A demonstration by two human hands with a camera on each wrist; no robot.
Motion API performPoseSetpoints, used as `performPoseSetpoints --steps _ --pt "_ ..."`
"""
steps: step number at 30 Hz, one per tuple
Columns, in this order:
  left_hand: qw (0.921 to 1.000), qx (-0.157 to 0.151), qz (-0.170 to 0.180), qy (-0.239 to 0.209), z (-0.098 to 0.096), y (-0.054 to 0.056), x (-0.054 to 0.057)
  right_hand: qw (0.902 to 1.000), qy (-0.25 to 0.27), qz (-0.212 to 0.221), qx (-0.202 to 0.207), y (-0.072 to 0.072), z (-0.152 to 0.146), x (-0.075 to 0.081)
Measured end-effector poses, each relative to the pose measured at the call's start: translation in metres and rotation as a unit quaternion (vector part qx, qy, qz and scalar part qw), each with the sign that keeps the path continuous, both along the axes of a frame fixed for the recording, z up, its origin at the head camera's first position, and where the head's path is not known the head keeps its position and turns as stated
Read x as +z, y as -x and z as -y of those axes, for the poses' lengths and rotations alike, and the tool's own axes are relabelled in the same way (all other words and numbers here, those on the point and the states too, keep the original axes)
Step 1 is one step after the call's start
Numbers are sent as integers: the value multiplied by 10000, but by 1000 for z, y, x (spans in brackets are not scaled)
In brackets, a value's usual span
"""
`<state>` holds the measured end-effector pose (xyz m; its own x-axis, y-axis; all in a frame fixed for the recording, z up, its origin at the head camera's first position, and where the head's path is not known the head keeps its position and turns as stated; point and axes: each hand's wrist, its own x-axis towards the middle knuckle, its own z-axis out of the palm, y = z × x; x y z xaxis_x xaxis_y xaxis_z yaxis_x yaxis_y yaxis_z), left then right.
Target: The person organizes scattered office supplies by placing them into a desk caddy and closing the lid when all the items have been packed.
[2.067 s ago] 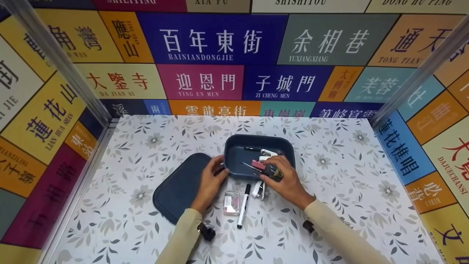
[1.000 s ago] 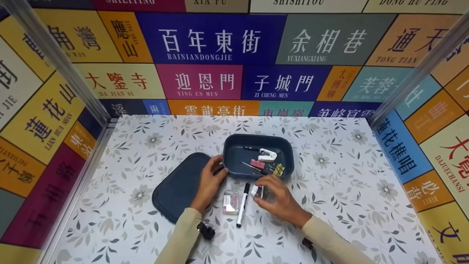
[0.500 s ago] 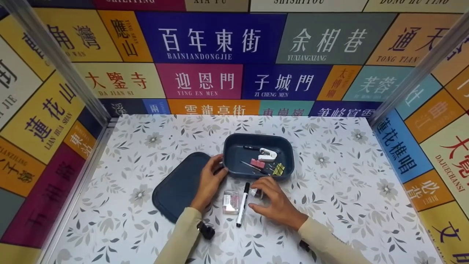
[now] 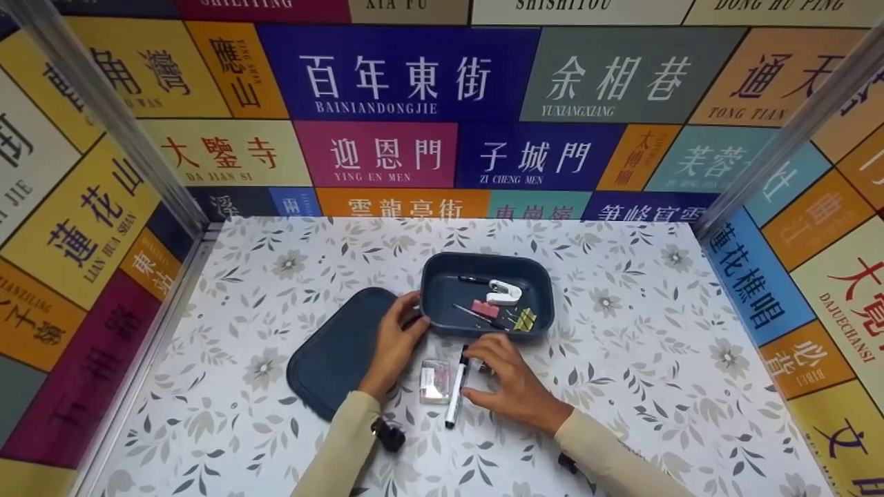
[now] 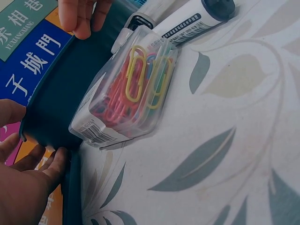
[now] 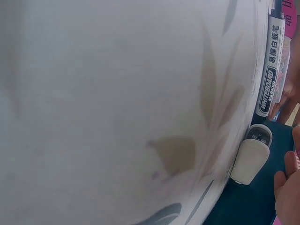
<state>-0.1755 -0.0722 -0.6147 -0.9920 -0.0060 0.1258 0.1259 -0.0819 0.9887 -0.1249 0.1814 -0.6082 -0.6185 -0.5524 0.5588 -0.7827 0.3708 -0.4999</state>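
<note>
My left hand (image 4: 397, 338) holds the near left corner of a dark blue box (image 4: 431, 297), thumb and fingers set on either side of it. My right hand (image 4: 514, 379) hovers with parted, bent fingers around the upper part of a white whiteboard marker (image 4: 454, 404) with black ends. The marker lies on the table, and the right wrist view shows the fingers apart from it. A white stapler (image 6: 253, 154) lies by the box, mostly covered by the right hand in the head view. A clear case of coloured paper clips (image 5: 131, 89) stands left of the marker.
Inside the box lie a white hinged item (image 4: 505, 291), a pink block (image 4: 485, 308), a yellow clip (image 4: 525, 319), a thin pointed tool (image 4: 473, 314) and a black stick-like item (image 4: 474, 279). The dark lid (image 4: 331, 359) lies left, partly beneath the left forearm.
My right hand has left the box, where it set down the yellow clip, touched the stapler, then shifted left to the marker. The left hand stays at the box corner.
</note>
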Motion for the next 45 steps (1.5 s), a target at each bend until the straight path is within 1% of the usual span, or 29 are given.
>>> performPoseSetpoints --steps 6,13,21,27,36,42,45 --pt "10000 12 13 39 1 -1 -3 10000 -9 45 66 3 3 -1" --pt "9997 62 190 160 2 -3 -3 9997 -197 -89 98 3 9 -1" --pt "9999 70 122 75 1 -2 -4 9997 -228 3 105 3 11 -2" --pt "9999 88 88 82 1 -2 -4 9996 -273 -20 98 3 13 -2" --pt "10000 34 38 79 1 -1 -4 9989 -436 170 36 4 18 -2" --pt "9998 -38 114 173 2 -2 0 9982 -601 -9 4 5 21 -3" --pt "9998 -43 108 146 1 -2 1 9976 -694 -72 -5 6 22 -3"
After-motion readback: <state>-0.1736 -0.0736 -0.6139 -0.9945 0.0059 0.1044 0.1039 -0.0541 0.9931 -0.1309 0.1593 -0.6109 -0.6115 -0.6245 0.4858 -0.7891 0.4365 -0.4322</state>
